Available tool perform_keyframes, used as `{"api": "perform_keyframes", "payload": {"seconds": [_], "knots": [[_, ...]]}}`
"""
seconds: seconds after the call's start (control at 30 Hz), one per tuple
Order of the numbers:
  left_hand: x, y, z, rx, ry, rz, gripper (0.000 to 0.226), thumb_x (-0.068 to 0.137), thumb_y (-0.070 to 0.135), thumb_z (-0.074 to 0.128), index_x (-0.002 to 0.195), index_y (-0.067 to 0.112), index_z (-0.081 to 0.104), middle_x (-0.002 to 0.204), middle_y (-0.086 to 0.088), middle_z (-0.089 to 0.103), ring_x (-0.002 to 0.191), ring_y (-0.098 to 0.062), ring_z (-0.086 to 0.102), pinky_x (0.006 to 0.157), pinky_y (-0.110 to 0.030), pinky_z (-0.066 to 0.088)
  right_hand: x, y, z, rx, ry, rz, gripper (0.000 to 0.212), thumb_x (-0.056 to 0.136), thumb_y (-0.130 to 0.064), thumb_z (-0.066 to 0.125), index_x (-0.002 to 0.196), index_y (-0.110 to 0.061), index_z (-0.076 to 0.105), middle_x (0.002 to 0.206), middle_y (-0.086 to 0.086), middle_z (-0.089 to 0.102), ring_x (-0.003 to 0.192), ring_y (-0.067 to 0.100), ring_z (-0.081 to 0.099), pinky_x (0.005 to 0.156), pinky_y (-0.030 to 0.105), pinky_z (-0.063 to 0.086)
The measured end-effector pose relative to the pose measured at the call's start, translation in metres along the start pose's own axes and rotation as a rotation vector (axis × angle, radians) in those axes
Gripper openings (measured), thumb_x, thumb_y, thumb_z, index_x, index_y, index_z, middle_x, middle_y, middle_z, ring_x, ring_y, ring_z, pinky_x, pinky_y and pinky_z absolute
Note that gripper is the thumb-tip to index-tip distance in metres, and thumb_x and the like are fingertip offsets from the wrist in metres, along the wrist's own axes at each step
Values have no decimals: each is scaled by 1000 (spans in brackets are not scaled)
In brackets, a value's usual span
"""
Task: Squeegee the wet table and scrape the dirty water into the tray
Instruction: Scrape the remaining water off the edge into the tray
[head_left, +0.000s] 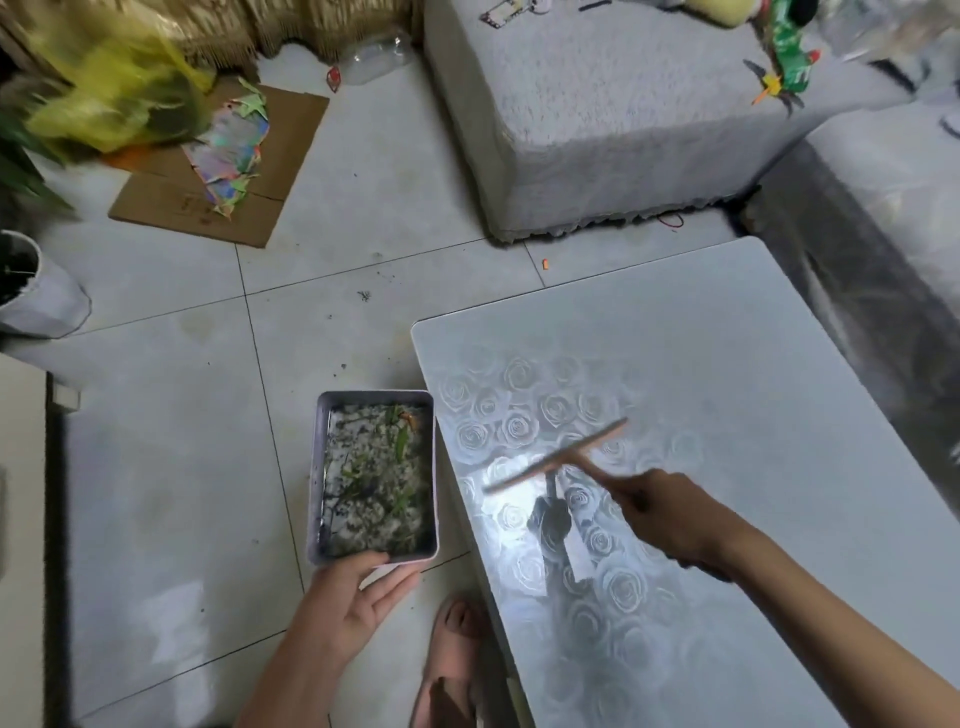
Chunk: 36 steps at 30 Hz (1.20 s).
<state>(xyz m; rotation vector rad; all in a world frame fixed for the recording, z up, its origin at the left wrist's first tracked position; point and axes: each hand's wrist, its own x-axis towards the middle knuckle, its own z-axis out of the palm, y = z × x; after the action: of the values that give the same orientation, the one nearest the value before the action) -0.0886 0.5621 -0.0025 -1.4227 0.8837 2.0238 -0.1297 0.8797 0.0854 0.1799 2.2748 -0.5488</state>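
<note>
Hands: well apart, each clamped on its own thing.
Left hand: pinches near rim of tray, thumb over the lip, fingers flat beneath.
Tray: left of table, just beside its left edge and seemingly lower than the top; already holds murky water, leaves and grit.
Foot: bare, on floor between tray and table.
Squeegee: blade slanted and blurred, over the rose-patterned corner of table, near the left edge; contact with the top unclear, though the reflection sits apart beneath, so probably lifted.
Right hand: wraps the handle of squeegee, forearm reaching in over the top.
Table: glossy, roses near the corner; film of water too faint to make out.
Step in hand: likely setting the blade for a pull toward tray.
Blade work: lay the full edge flat, keep the handle low, press evenly, draw in one steady stroke to the left edge, overlap passes.
Tray work: tuck the rim snug under the table edge, right in the blade's path; hold level, since fairly full and apt to slop.
Finish of stroke: slow at the edge so water drops in rather than flicks onto floor.
</note>
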Motion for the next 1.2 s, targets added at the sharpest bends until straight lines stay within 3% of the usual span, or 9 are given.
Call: {"api": "perform_keyframes", "payload": {"seconds": [0.1, 0.23, 0.43, 0.63, 0.73, 0.9, 0.97, 1.07, 1.2], "knots": [[-14, -6, -4, 46, -8, -3, 52, 86, -14, 43, 137, -8, 35, 113, -31, 59, 69, -45, 69, 50, -45, 57, -41, 8, 14, -28, -121, 115, 64, 90, -9, 30, 124, -62, 41, 62, -3, 48, 36, 12, 40, 38, 22, 43], [-36, -15, -9, 67, -26, -10, 39, 86, -16, 42, 123, -3, 43, 101, -30, 61, 63, -45, 68, 49, -47, 57, -61, 9, 16, 47, -137, 229, 27, 98, -25, 42, 111, -17, 64, 65, 4, 51, 35, 12, 39, 38, 24, 39], [-60, -36, -24, 164, -38, -8, 38, 87, -15, 41, 123, -3, 46, 102, -29, 62, 71, -44, 68, 51, -48, 58, -19, -23, -2, 227, 94, 152, 64, 83, -67, 55, 86, -3, 59, 64, 16, 57, 40, 22, 43, 42, 24, 36], [-70, -50, -38, 245, -35, -4, 32, 88, -15, 41, 119, -9, 46, 116, -29, 59, 76, -43, 65, 70, -51, 55, -49, 1, 59, 128, 112, 217, 31, 97, -49, 44, 98, -17, 45, 71, 6, 54, 33, 14, 46, 35, 20, 36], [-78, -61, -44, 247, -34, -16, 33, 88, -15, 41, 119, -7, 46, 112, -29, 59, 59, -42, 68, 53, -47, 58, -101, 26, 100, 130, 88, 261, 14, 99, -33, 40, 86, -32, 39, 78, 1, 53, 41, 13, 46, 33, 19, 35], [-101, -76, -46, 281, -40, -50, 44, 87, -15, 43, 130, -8, 44, 109, -29, 62, 60, -41, 69, 47, -46, 57, -156, 35, 126, 72, -1, 343, 25, 96, -16, 35, 77, -31, 30, 77, 2, 46, 50, 16, 44, 34, 21, 37], [-111, -82, -46, 283, -44, -53, 45, 87, -15, 43, 131, -7, 43, 115, -29, 60, 63, -42, 69, 48, -45, 57, -154, 30, 113, 83, 0, 342, 5, 99, -25, 41, 96, -26, 44, 83, 5, 50, 47, 15, 45, 34, 21, 37], [-119, -90, -48, 281, -54, -58, 42, 87, -15, 42, 128, -5, 46, 118, -30, 59, 63, -41, 69, 49, -46, 58, -126, 21, 89, 130, 93, 266, 28, 100, -28, 42, 126, -17, 45, 104, 11, 55, 47, 16, 46, 32, 20, 34], [-128, -103, -52, 277, -57, -52, 43, 87, -14, 43, 127, 1, 46, 118, -30, 60, 68, -42, 70, 53, -47, 58, -90, 11, 81, 218, 133, 263, 36, 99, -28, 43, 131, -12, 39, 120, 17, 53, 55, 21, 49, 31, 17, 33]]}}
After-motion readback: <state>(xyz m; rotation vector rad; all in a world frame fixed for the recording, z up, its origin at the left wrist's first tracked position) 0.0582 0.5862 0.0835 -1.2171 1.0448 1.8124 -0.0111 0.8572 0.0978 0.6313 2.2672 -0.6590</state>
